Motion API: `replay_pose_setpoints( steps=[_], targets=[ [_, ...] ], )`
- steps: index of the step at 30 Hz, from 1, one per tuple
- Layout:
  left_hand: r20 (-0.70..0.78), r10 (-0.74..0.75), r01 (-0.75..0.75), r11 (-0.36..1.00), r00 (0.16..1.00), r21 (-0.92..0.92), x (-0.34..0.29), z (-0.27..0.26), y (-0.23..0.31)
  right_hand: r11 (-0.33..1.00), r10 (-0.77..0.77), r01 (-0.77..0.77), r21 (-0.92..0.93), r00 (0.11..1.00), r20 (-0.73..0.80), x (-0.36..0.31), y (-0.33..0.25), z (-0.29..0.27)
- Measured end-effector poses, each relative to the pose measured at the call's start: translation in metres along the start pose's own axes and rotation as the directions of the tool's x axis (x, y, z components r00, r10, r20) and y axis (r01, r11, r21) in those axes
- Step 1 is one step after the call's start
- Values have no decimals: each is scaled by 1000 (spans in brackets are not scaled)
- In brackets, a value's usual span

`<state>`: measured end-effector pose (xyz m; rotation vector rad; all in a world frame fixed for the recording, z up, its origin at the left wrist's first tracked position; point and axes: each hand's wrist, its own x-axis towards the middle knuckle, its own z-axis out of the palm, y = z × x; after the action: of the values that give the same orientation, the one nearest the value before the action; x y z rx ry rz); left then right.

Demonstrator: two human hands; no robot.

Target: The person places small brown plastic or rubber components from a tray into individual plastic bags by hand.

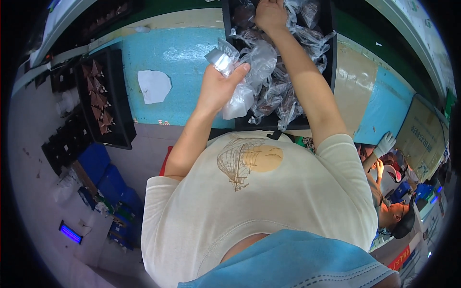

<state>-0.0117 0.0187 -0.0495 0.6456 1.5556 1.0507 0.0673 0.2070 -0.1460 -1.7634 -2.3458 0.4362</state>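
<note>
My left hand (218,89) is closed round a bunch of clear plastic bags (240,102), thumb pressed on top. A shiny silver piece (222,62) sticks up beside its fingers. Under and beyond the bags stands a black crate (328,14), filled with dark brown pieces wrapped in clear plastic (287,103). My right arm stretches over this crate. At its far part is my right hand (272,18), among the wrapped pieces; its fingertips are cut off by the upper edge, so its grip is hidden.
A white paper sheet (153,86) lies on the blue tabletop (187,53). Left of the table, a black crate (126,103) holds brown pointed pieces (99,98). At right are a cardboard box (422,134) and another person with a gloved hand (385,145). Blue bins (113,177) stand lower left.
</note>
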Motion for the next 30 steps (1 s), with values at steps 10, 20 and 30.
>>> replay_pose_setpoints(
  steps=[10,20,30],
  targets=[
    [63,0,10,988,998,-155,-10,5,4,880,-185,386,276,815,-550,-47,36,-73],
    [257,-121,255,765,959,-591,-16,6,12,-640,-507,-405,653,861,37,-143,114,-123],
    [463,-1,274,806,886,-524,-18,-7,2,-534,-822,-845,-29,511,252,-179,78,-87]
  ],
)
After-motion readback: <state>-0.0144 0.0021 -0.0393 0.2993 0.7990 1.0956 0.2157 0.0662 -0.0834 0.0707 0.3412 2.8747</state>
